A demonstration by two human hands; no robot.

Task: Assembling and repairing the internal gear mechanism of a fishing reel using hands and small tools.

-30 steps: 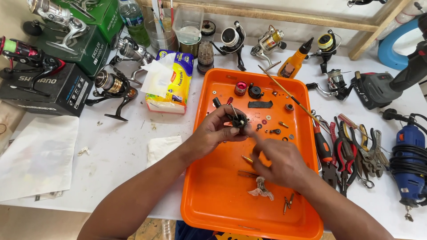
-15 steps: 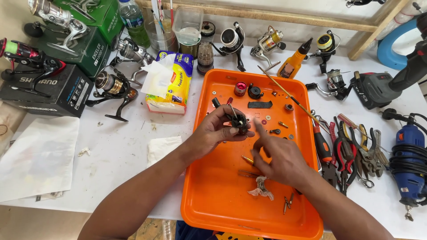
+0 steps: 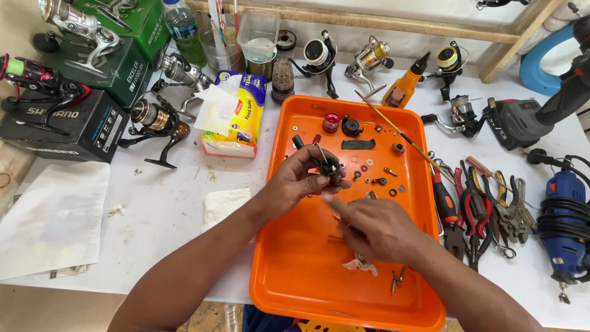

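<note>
Holding the small black reel part (image 3: 330,167) in my left hand (image 3: 295,184), I had it pinched between thumb and fingertips above the middle of the orange tray (image 3: 289,270), a thin pin sticking up from it. My right hand (image 3: 375,230) hovered just below, index finger stretched toward the part; whether it gripped anything I could not tell, the fingers being blurred. By my reckoning the work was midway: the reel lay stripped, with a red cap (image 3: 331,122), a black knob (image 3: 351,127), washers and screws (image 3: 396,281) scattered toward the tray's far edge and near right corner, none yet refitted. Pliers (image 3: 476,212) waited untouched on the desk beside the tray's right edge. Compared with half a second before, my right hand had dropped slightly away from the part, while my left kept its grip unchanged.
</note>
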